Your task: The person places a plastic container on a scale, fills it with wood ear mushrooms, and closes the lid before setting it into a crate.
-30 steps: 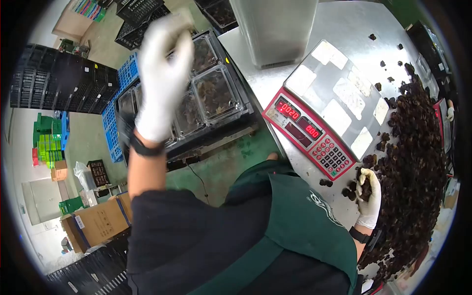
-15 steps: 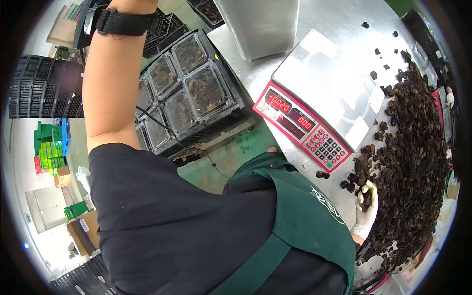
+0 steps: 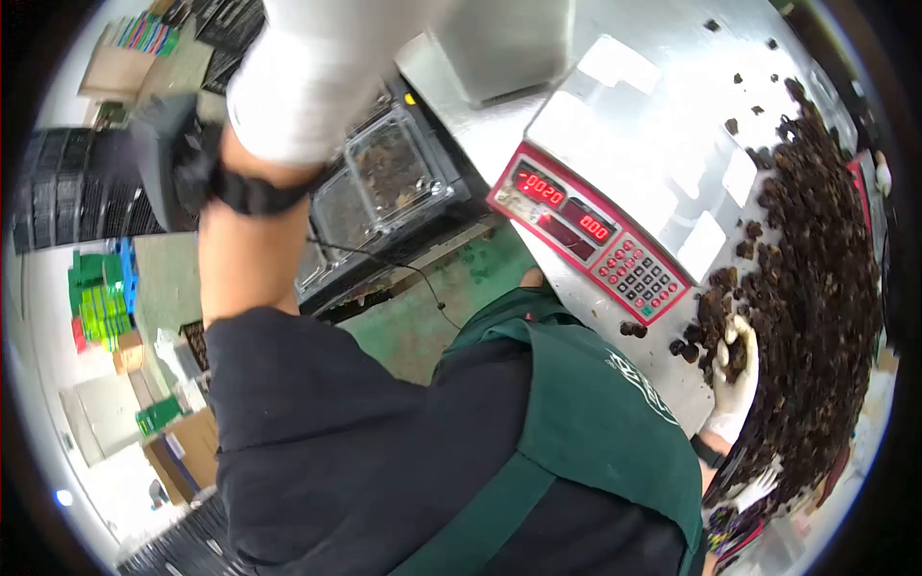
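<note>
My left hand (image 3: 336, 58), in a white glove, is smeared by motion at the top of the view. It passes over the black crate (image 3: 451, 187), close to a stack of clear plastic boxes (image 3: 504, 48); its fingers cannot be made out. At the right, my right hand (image 3: 738, 379), also gloved, curls its fingers around a small clump of dark wood ear mushrooms (image 3: 738, 360). It rests by the near edge of a wide heap of the same mushrooms (image 3: 816, 288). A red-framed digital scale (image 3: 600, 245) with a bare metal pan stands on the steel table (image 3: 615, 350).
Lidded clear boxes of mushrooms (image 3: 389, 168) sit in the black crate, with a black cable (image 3: 384, 257) running past. Another person's gloved hand (image 3: 757, 490) is at the heap's lower edge. Stacked black trays (image 3: 82, 182) and cardboard boxes (image 3: 182, 451) stand at the left.
My left hand has come into view at the top, as the left arm drew back toward me over the crate. My right hand stays closed beside the heap. Another person's gloved hand has appeared below it.
</note>
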A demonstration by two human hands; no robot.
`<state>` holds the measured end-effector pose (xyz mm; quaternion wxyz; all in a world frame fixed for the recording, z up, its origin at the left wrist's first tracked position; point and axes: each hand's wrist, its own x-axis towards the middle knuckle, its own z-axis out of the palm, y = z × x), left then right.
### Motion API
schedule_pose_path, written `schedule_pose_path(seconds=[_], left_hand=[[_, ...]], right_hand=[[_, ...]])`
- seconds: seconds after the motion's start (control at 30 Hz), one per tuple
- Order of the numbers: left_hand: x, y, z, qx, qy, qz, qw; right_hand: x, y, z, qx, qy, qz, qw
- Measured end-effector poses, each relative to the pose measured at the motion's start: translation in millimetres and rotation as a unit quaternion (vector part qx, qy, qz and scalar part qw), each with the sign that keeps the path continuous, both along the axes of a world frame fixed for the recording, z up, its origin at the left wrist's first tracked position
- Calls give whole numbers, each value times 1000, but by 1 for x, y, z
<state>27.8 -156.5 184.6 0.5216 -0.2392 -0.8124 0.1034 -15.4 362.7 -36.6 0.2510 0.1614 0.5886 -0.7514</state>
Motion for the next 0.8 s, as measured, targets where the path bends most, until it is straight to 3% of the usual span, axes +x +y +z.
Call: schedule_pose_path(seconds=[0.1,0.13,0.2,0.27,0.3,0.4,0.43,0.53,0.57,0.6,0.67,0.73,0.8], left_hand=[[34,78,-60,62,-250,91,962],[29,98,-82,81,-327,77,938],[26,134,-141,318,-359,-60,875],[30,140,-181,110,-402,-79,906],[29,150,-182,113,-414,-63,901],[25,169,-183,129,-455,-46,880],[22,173,-184,127,-437,-46,889],[14,177,-186,109,-408,-34,906],[9,176,-188,103,-413,-38,904],[5,173,-189,98,-418,-37,902],[-1,166,-196,85,-421,-23,903],[-7,169,-198,107,-402,-51,908],[-7,164,-201,118,-425,-49,896]], right_hand=[[-15,-38,30,4,28,46,999],[-19,-51,39,12,39,70,997],[-23,-81,61,47,140,121,982],[-25,-107,79,108,207,171,957],[-25,-124,94,113,193,163,961],[-33,-156,80,108,363,198,904],[-32,-163,80,111,335,219,910],[-30,-184,15,266,645,109,708],[-24,-178,61,334,445,281,781],[-19,-188,43,429,611,119,654],[-19,-175,30,352,609,147,696],[-15,-135,45,349,563,142,735],[-17,-85,24,359,488,79,791]])
